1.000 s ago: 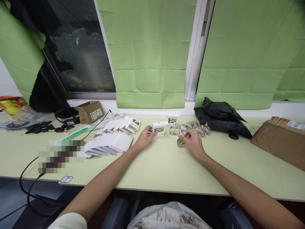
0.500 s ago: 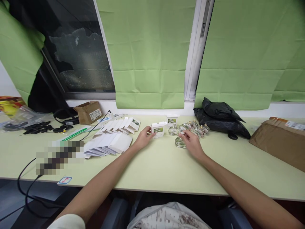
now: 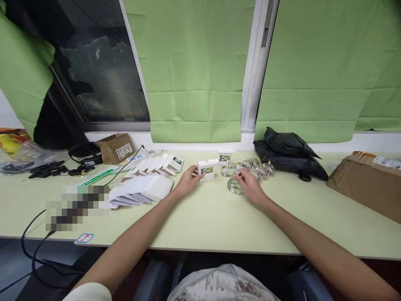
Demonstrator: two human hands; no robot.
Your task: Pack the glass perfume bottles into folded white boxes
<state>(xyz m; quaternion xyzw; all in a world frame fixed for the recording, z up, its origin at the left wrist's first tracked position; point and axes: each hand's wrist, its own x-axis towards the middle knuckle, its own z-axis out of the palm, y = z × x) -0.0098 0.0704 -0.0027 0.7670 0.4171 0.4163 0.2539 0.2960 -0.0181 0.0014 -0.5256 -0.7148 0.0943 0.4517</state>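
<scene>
My left hand (image 3: 187, 182) holds a small white carton (image 3: 207, 170) with its top flap open, standing on the pale green table (image 3: 206, 217). My right hand (image 3: 249, 186) grips a round clear glass bottle (image 3: 234, 184) that lies tilted on the table just right of the carton. Behind it stands an upright glass bottle (image 3: 227, 169), and a row of several more glass bottles (image 3: 258, 169) runs to the right. Another small white carton (image 3: 225, 157) stands at the back.
Flattened white cartons (image 3: 147, 182) fan out to the left. A brown cardboard box (image 3: 114, 147), black cables and black parts lie at far left. A black plastic bag (image 3: 290, 152) sits behind the bottles, a brown parcel (image 3: 366, 184) at far right. Green blinds cover the window.
My right hand has drawn the glass bottle a little leftward, closer to the carton. My left hand has stayed on the carton. The view shifted slightly.
</scene>
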